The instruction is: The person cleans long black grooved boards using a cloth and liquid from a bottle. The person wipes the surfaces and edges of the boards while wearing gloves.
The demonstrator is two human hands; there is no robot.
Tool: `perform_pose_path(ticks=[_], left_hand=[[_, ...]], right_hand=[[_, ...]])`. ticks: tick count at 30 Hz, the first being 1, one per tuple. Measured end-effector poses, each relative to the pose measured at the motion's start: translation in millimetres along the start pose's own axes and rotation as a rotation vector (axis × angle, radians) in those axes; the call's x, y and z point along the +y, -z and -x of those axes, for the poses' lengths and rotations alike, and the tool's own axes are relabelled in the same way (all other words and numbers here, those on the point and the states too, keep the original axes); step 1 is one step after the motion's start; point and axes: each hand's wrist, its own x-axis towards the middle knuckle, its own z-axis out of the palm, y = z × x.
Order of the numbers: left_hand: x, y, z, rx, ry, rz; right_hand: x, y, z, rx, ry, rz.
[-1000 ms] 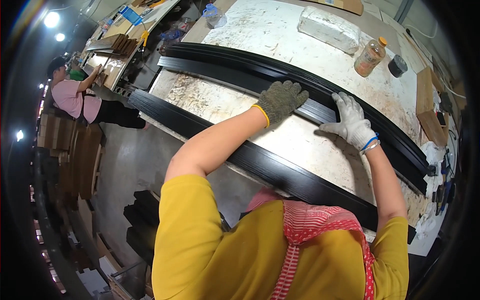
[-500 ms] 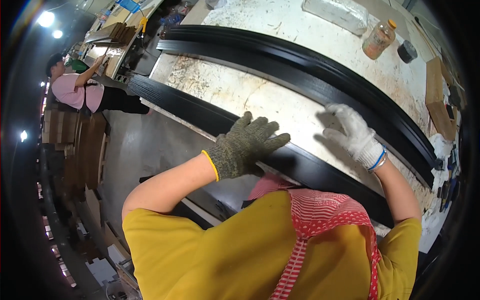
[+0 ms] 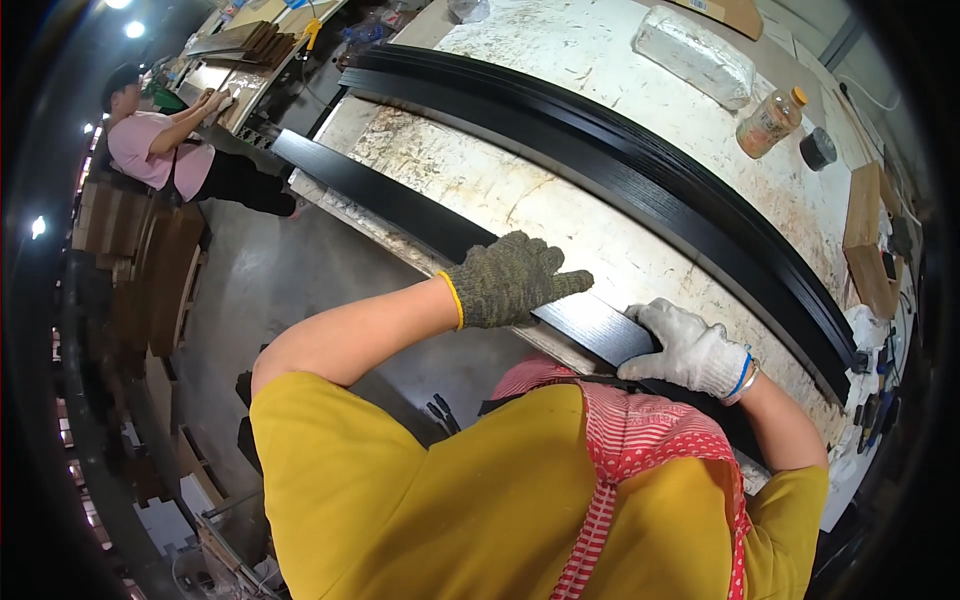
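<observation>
Along the near edge of the table lies a long black moulding strip (image 3: pixel 385 205), its smooth flat face up. My left hand (image 3: pixel 508 282), in a dark green knit glove, lies across its middle with fingers curled over the far edge and thumb stretched to the right. Farther right, my right hand (image 3: pixel 688 350), in a white glove, grips the same strip, fingers at the far edge and thumb at the near one. Beyond both hands, more black moulding strips (image 3: pixel 600 170) lie side by side on the table; neither hand touches them.
The stained white worktable (image 3: pixel 470 185) holds a wrapped white block (image 3: pixel 693 58), an orange-capped bottle (image 3: pixel 771 124), a dark round container (image 3: pixel 818 150) and a cardboard box (image 3: pixel 868 240). Tools (image 3: pixel 878 415) lie at the right edge. A person in pink (image 3: pixel 165 150) works at another bench, far left.
The near strip showed its grooved face and now shows a smooth one. My right hand has come down from over the table onto this strip. My left hand's spread fingers have curled around it.
</observation>
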Motion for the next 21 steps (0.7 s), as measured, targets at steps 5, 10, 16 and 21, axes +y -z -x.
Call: perform_pose_path(ticks=[5,10,16,21], left_hand=[[-4.1,-12.4,-0.1,0.080,-0.035,-0.031],[-4.3,-14.8,-5.3,0.116,-0.024,-0.023],[-3.7,-10.6,-15.0,0.270,-0.042,0.060],[3.5,-20.0,-7.1,0.230,0.079,-0.038]], right_hand=[[12.4,-5.2,-3.7,-0.011,0.019,-0.124],[10.4,-19.4,6.0,0.162,-0.025,-0.209],[0.0,-20.7,19.5,0.280,-0.103,-0.088],[23.6,-41.9,34.7,0.487,0.012,0.077]])
